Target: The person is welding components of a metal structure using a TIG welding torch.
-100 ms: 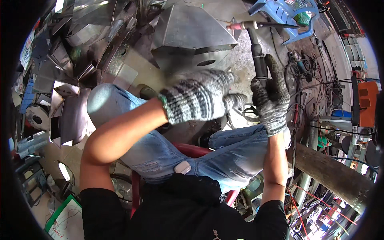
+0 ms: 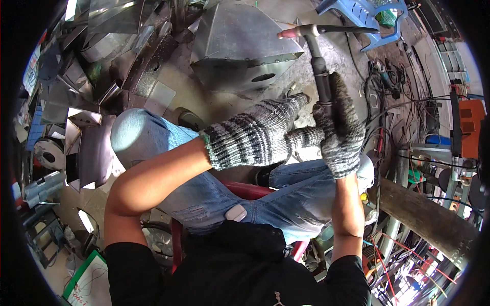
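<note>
Welding torch [image 2: 320, 71] sits in the gloved right hand's grip [image 2: 341, 133].

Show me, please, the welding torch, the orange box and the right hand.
Welding torch [image 2: 322, 84]: head view, its black handle.
Orange box [image 2: 470, 145]: head view, its lower part.
Right hand [image 2: 342, 136]: head view, its gloved middle.

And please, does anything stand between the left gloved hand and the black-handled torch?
In this view, nothing visible stands between the left hand and the upper torch handle; floor shows in the gap. Lower down, the right hand covers part of the handle.
</note>
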### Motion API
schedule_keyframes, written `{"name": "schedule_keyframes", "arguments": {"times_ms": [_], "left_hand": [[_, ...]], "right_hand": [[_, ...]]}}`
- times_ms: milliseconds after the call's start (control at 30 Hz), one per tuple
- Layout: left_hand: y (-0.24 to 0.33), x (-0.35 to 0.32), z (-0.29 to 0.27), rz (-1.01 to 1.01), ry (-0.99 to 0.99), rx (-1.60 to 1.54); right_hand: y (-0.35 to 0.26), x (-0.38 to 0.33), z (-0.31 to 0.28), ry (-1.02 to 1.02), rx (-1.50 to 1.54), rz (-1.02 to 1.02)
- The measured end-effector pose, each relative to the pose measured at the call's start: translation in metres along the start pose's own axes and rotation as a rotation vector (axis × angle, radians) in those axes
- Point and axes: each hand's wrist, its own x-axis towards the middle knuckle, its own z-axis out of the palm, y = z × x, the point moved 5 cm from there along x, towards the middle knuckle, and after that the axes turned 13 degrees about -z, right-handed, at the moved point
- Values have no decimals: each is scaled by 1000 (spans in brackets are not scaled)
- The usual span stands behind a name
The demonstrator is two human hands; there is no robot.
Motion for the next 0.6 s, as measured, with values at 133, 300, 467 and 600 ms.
{"name": "schedule_keyframes", "arguments": {"times_ms": [133,300,467,600], "left_hand": [[-15,-4,9,-107,-198,-352],[-31,-5,29,-246,-197,-462],[-46,-4,38,-345,-194,-329],[-52,0,39,-317,-151,-324]], "right_hand": [[-3,-26,30,-28,155,159],[8,-48,58,-105,71,152],[33,-60,83,-12,654,514],[35,-55,97,35,861,550]]}}
